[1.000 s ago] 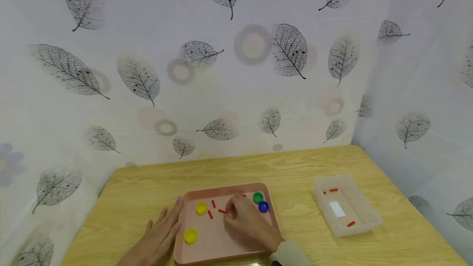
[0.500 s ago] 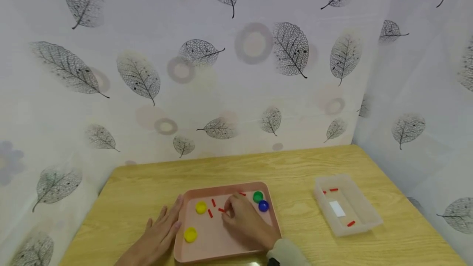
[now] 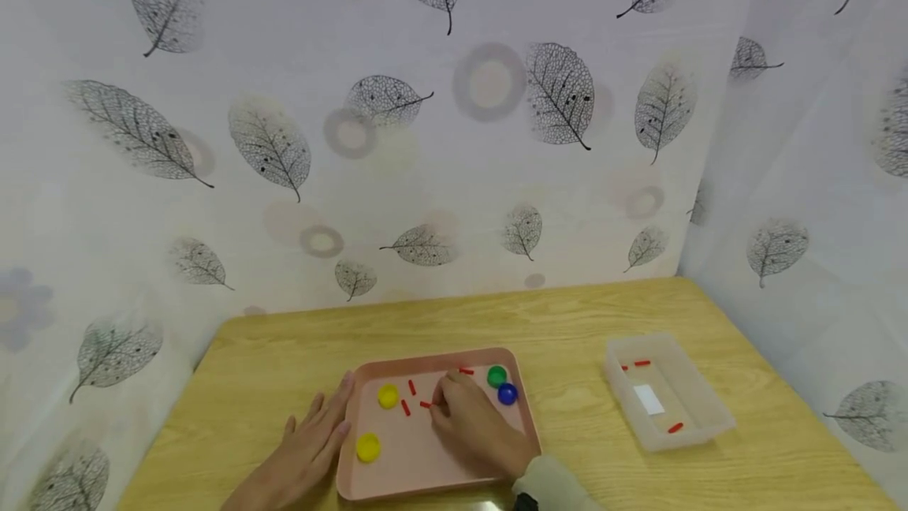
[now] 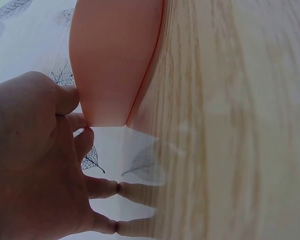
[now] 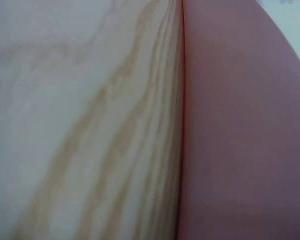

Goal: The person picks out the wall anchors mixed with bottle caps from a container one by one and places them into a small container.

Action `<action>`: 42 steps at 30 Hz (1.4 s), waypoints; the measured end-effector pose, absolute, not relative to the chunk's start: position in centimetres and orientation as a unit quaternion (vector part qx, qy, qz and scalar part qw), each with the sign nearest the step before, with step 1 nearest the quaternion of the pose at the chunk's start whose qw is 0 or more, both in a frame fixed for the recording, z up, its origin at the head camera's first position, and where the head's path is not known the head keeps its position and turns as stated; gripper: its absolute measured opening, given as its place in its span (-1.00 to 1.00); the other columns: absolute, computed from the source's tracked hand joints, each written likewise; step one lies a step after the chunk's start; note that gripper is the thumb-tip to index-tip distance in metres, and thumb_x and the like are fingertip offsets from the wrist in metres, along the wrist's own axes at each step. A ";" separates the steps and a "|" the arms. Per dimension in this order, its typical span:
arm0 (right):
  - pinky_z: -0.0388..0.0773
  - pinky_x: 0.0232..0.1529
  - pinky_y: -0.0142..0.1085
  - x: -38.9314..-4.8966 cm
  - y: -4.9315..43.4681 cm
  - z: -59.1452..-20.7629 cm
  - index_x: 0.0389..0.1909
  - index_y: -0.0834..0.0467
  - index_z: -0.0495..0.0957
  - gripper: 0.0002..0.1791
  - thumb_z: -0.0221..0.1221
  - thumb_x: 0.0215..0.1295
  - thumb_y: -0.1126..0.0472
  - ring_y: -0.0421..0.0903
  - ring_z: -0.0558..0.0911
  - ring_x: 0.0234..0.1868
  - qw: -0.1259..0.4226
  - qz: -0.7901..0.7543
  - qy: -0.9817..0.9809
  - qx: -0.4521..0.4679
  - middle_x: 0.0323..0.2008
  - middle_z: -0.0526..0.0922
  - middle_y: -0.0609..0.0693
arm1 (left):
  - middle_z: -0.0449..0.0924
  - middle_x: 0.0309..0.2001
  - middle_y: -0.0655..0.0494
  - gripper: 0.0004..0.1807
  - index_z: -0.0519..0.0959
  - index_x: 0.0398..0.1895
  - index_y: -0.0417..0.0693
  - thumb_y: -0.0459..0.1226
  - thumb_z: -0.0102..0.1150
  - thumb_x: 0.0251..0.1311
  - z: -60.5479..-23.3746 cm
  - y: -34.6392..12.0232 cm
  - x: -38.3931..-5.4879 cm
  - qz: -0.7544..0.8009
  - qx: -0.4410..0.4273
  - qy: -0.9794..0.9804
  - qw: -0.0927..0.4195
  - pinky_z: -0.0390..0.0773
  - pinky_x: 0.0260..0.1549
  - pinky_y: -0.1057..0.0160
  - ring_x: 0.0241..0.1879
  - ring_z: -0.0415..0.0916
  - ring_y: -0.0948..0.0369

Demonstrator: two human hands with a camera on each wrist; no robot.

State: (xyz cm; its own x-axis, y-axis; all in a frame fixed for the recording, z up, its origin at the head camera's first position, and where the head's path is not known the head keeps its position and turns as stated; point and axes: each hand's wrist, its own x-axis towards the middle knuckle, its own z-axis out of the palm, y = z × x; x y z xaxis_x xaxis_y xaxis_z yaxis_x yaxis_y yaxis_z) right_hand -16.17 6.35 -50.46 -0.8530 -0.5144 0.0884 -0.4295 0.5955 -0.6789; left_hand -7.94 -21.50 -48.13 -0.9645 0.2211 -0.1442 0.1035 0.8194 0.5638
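L hand [image 3: 307, 448] relaxed, fingertips against tray [image 3: 404, 470] edge. R hand [image 3: 477, 420] curled over tray, fingertips beside red stick [image 3: 425, 404]; whether grasping, can't tell. Stick lies in tray; prob. light, stiff, maybe slippery; best pinched mid-length.

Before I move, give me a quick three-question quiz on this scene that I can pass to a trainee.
1. True or false: the left hand touches the tray.
2. How many yellow pieces show on the tray: A) one, B) two, C) four?
3. Fill in the colour: right beside the blue piece lies the ____ piece.

Key:
1. True; the left wrist view shows it at the tray's edge.
2. B.
3. Green; the green piece lies just beyond the blue one.
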 end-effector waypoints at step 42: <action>0.54 -0.27 -0.46 -15.9 7.6 -49.9 -0.33 0.07 0.58 -0.89 0.32 0.28 0.31 -0.29 0.45 -0.31 0.025 -0.395 0.882 -0.258 -0.34 0.48 -0.20 | -0.24 0.66 0.08 -0.33 -0.27 0.70 0.23 0.03 -0.38 0.67 -48.1 -21.4 -7.7 0.290 0.084 0.948 0.102 -0.37 0.15 -0.72 0.54 -0.25 -0.38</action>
State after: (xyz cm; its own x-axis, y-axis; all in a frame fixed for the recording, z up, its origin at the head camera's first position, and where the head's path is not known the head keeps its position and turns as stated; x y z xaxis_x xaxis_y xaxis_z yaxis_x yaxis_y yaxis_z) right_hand -15.91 7.62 -49.87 -0.8659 -0.4744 0.1586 -0.4343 0.5557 -0.7089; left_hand -7.73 -21.40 -48.11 -0.9649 0.2192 -0.1444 0.1007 0.8170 0.5677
